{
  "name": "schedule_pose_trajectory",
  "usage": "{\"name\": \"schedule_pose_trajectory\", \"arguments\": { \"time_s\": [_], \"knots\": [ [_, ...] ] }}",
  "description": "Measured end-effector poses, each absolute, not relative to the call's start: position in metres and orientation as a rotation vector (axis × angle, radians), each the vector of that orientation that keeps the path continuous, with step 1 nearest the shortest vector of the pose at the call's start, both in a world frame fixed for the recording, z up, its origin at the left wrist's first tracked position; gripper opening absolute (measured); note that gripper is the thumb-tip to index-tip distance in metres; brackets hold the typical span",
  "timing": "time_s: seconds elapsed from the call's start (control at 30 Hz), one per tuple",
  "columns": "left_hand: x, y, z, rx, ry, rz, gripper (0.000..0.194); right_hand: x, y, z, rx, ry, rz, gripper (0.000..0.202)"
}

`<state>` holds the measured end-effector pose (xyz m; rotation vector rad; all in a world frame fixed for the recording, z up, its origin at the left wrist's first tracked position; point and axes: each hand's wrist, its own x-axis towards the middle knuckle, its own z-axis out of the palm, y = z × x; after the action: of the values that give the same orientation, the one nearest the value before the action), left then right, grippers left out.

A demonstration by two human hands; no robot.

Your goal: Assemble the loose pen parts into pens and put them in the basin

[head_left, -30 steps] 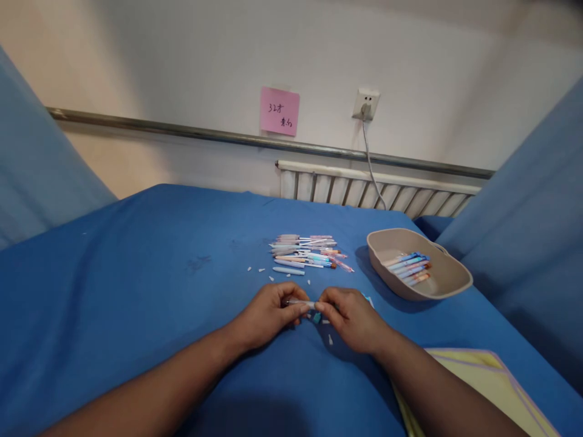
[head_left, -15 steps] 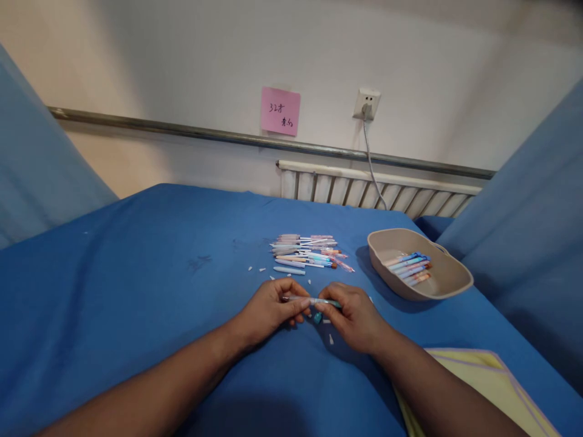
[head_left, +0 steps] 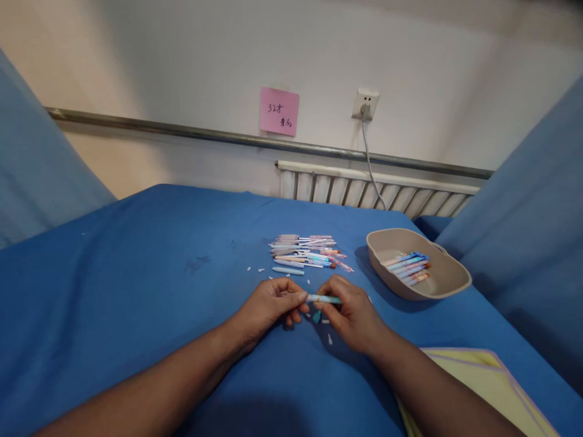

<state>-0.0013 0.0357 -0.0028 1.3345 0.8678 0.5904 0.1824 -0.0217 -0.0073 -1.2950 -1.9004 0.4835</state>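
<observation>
The left hand and right hand are pinching 1 teal-and-white pen barrel, fingers nearly closed, inward of the right edge of the blue sheet. The basket is standing nearer that edge.

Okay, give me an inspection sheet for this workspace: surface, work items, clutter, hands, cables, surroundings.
Surface: blue cloth, dark marks left of the pile.
Work items: one pen in hand; pile of pens and pen parts beyond it; basket holding more pens, right.
Clutter: small white pieces scattered around the hands; teal piece below the pen; yellow sheet, near right.
Hands: left hand and right hand, both with fingers on the pen.
Cables: one cord, plugged into the outlet; lower end hidden.
Surroundings: pink note, rail, radiator, curtains both sides.
</observation>
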Motion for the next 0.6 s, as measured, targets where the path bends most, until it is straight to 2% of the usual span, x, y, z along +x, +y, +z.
{"name": "schedule_pose_trajectory", "arguments": {
  "time_s": [0.17,0.4,0.6],
  "knots": [
    [-0.002,0.032,0.0,1.447,0.853,0.627,0.026,0.185,-0.02,-0.008,-1.316,-1.928,0.523,0.013],
    [-0.005,0.028,0.009,1.817,0.89,0.693,0.015,0.184,-0.018,-0.009,-1.305,-1.843,0.875,0.032],
    [-0.003,0.038,-0.002,1.511,0.903,0.724,0.027,0.181,-0.02,-0.009,-1.318,-1.711,0.76,0.016]
  ]
}}
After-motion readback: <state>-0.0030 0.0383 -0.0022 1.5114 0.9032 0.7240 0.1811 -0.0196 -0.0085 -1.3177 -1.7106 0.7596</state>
